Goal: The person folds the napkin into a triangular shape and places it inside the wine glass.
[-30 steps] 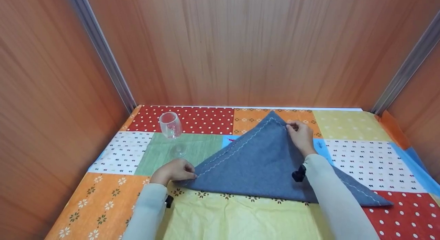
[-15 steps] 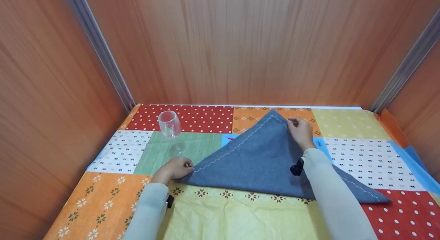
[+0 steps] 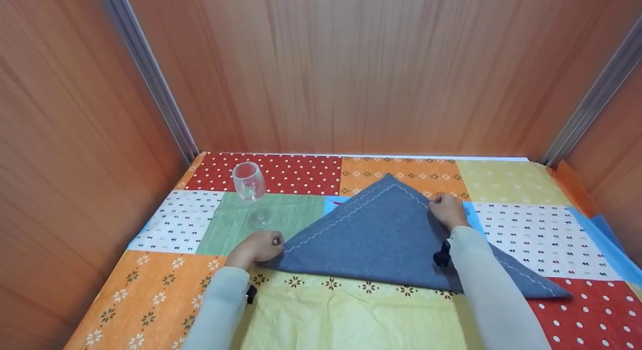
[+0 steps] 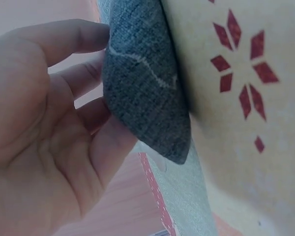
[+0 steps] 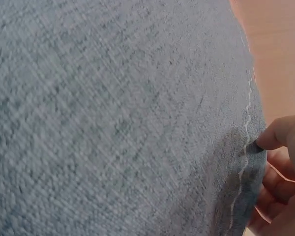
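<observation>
The left hand (image 3: 256,247) is gripping the grey cloth (image 3: 363,239) near one corner, the right hand (image 3: 449,210) pinching it nearer the tabletop's far edge (image 3: 426,163).

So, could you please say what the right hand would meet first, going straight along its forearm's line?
Probably the brown wood-grained back wall, beyond the orange flowered tablecloth patch; depth is unclear.

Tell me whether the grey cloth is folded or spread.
Folded: the cloth forms a triangle, stitching showing on two sides but not the near edge.
</observation>
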### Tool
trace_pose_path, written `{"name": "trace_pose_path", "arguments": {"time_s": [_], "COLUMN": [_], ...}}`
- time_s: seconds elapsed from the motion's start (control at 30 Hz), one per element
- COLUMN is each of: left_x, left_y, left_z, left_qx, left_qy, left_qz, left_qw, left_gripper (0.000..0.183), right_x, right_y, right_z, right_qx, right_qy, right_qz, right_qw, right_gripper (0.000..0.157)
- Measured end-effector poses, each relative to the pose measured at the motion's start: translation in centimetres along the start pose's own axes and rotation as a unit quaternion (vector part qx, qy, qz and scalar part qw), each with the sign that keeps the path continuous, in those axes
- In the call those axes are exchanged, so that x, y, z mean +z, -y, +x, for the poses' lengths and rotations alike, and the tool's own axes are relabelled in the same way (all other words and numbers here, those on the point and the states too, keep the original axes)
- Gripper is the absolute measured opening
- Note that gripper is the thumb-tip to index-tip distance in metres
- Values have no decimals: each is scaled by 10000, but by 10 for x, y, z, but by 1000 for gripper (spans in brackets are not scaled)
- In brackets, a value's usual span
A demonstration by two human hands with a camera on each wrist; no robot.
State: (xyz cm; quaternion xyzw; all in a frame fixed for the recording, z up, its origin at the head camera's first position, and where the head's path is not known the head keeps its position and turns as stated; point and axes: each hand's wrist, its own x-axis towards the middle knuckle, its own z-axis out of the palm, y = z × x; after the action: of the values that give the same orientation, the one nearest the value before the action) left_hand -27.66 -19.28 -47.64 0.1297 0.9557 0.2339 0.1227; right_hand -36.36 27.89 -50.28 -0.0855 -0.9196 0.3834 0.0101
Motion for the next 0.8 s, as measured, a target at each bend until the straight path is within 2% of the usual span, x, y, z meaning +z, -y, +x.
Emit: {"name": "trace_pose_path", "arguments": {"time_s": [0.23,0.3,0.43,0.5,0.67,0.8], "left_x": [-2,-1,0,0,2,1], "left_y": [-1,-1,-1,-1,-2,-3], "left_z": [1,2,1,1,1,1], "left_qx": [-155,-173,-242,-252,-252,-290], "left_qy": [134,107,62,67,100,83], "left_qz": [37,27,-60,-62,51,93], "left_qw": [9998,9998,9997,9996,9996,9995], "left_gripper": [11,10,14,17,20,19], "right_x": [6,7,5,4,0,0], "right_y": [8,9,5,2,-4,-5], "right_z": [2,1,0,0,-1,-1], "right_qx": [-302,-328,-244,-129,49,-92], "right_qy": [-1001,-851,-200,-64,-259,-519], "right_qz": [166,120,-23,-45,-87,40], "right_qw": [9944,9958,9995,9999,9996,9986], "right_gripper": [28,29,36,38,33,28]}}
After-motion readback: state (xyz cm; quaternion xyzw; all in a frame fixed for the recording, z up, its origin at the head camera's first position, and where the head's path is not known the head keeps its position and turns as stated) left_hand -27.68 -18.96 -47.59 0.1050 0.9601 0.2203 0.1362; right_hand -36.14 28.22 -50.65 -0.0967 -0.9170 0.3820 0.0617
